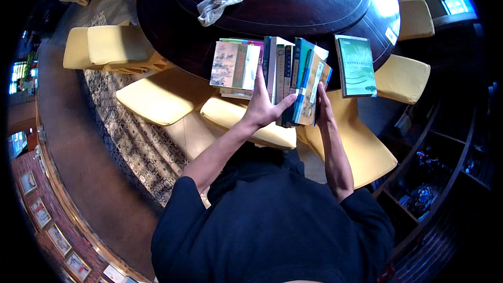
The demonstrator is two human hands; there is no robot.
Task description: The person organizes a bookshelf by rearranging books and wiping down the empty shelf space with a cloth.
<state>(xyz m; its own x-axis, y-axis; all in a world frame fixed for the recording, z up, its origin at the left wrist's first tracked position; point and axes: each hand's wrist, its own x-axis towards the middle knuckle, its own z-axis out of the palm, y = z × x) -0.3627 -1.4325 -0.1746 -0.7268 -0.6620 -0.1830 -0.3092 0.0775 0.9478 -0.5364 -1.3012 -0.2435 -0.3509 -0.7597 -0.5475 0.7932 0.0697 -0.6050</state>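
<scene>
Taking the row of books point(287, 71) as the centre of the clock, both hands were grasping it from its two ends. The books stood side by side at the near edge of a round dark table point(181, 34), which spread out toward twelve; whether their weight was on the wood could not be told. The left hand point(260, 107) had its fingers along the nine o'clock end, its thumb stretched across the spines. The right hand point(325, 110) pressed on the three o'clock end, against a yellow-and-blue book point(313, 91) that leaned out of line.

At nine o'clock — just beside the left fingertips — sat a pile of books point(225, 65), the top cover showing a pale landscape. A green book point(357, 68) lay cover up near three, apart from the right hand. A crumpled white cloth point(217, 5) rested between ten and eleven. One yellow chair point(361, 149) stood between four and five, another point(157, 97) between eight and nine. Beyond that, toward eight, a patterned rug point(141, 141) covered part of the floor.
</scene>
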